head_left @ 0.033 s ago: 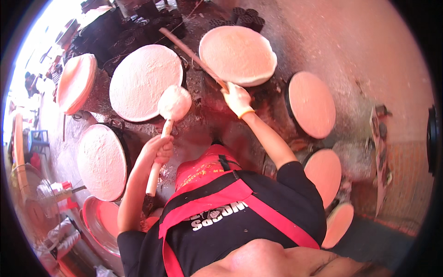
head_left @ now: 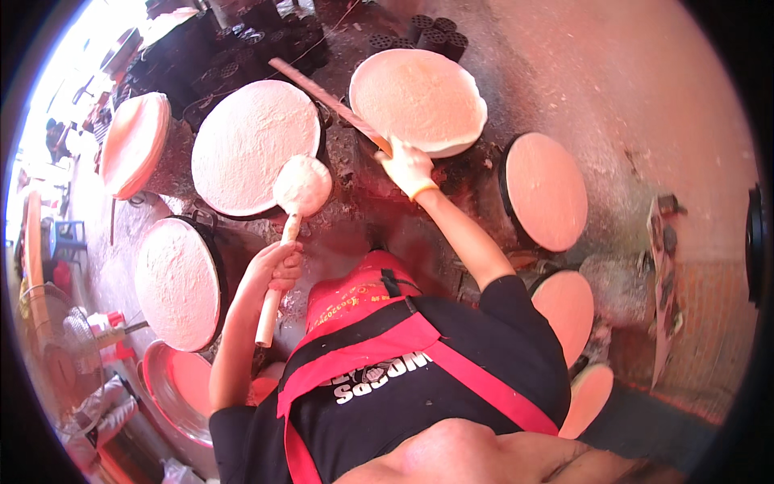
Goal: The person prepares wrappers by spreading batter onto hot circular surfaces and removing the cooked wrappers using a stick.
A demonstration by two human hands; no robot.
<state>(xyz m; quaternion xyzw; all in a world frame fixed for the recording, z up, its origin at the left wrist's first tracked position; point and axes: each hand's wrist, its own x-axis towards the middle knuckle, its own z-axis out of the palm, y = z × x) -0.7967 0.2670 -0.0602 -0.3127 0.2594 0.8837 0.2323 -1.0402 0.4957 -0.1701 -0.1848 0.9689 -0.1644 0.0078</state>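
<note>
My left hand is closed round the pale wooden handle of a round-headed tool, whose head is coated with pale batter or dough. That head is over the near right edge of a large round griddle covered in a pale layer. A light glove covers my right hand, which grips a long flat wooden stick slanting up to the left. The gloved hand is beside the near edge of a second batter-covered round, its edge lifted and curling at the right.
Further coated griddles stand at left and right. A stack of pale rounds sits at far left. Black perforated coal cylinders lie behind. A basin, a fan and a blue stool are at lower left.
My right hand and the stick have shifted slightly left, and the stick's far end sits a little lower. My left hand keeps its hold on the round-headed tool, almost unmoved.
</note>
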